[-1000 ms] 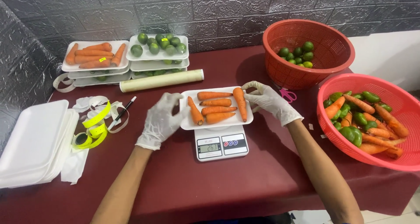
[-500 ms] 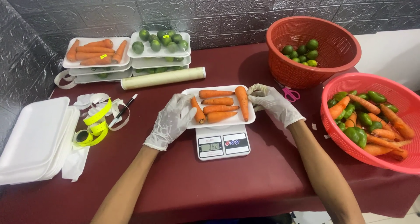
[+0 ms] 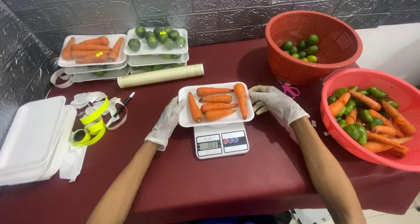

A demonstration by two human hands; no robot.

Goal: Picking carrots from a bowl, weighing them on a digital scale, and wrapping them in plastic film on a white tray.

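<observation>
Both gloved hands still flanking carrot tray [image 3: 215, 88], limes [image 3: 301, 48] in red basket [image 3: 339, 40]

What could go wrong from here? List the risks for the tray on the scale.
1. The tray is wider than the scale and overhangs it, so a nudge might tip it and roll the carrots off.
2. The left hand and right hand both touch the tray's edges, which could skew the reading.
3. The scale sits near the table edge and might get knocked.
</observation>
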